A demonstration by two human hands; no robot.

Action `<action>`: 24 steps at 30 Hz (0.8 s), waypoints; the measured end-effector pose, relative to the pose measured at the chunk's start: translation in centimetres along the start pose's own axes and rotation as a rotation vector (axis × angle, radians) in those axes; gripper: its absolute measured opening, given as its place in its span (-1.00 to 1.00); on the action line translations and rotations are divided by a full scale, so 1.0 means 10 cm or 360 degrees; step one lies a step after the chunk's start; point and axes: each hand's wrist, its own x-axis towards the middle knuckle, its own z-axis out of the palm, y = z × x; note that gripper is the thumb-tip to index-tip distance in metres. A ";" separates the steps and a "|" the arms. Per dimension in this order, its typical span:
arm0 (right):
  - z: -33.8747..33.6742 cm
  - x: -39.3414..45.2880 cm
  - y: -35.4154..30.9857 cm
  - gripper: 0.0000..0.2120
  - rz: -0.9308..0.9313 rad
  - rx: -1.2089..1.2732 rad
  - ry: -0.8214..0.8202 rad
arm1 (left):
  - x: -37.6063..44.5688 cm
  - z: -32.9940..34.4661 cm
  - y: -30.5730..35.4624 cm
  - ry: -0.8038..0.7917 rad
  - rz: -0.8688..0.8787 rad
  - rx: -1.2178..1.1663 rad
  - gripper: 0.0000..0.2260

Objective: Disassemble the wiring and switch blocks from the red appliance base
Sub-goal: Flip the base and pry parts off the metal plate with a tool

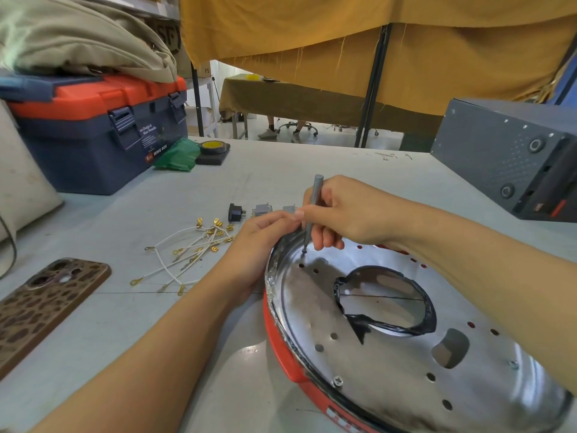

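Nearest the camera, the red appliance base (282, 348) lies on the surface (187, 339), its lower right edge cut off. Right hand (346, 214) fingers pinch a thin screwdriver (313, 210), tip on a screw by the rim. Left hand (259, 242) fingers curl over that rim, their tips hidden. White wires (187, 254) and switch blocks (249, 211) lie beside; one block is partly hidden.
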 end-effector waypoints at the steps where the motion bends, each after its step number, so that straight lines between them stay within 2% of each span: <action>1: -0.01 0.00 0.01 -0.71 -0.0014 -0.0001 -0.0023 | 0.00 0.00 0.00 0.0000 -0.0003 0.0003 -0.83; 10: -0.15 -0.01 0.00 -0.79 0.0047 0.0040 -0.0245 | -0.01 0.02 0.02 0.0010 -0.0007 -0.0036 -0.81; 15: -0.07 0.02 0.03 -0.78 0.0075 0.0026 -0.0092 | -0.02 0.03 0.02 0.0014 0.0005 -0.0037 -0.80; 20: 0.02 0.01 0.10 -0.88 0.0073 0.0270 0.0079 | 0.00 0.02 0.00 0.0007 0.0004 -0.0017 -0.84; 24: 0.11 0.01 0.14 -0.79 0.0031 0.0404 0.0232 | 0.02 0.01 -0.02 -0.0002 0.0000 -0.0026 -0.82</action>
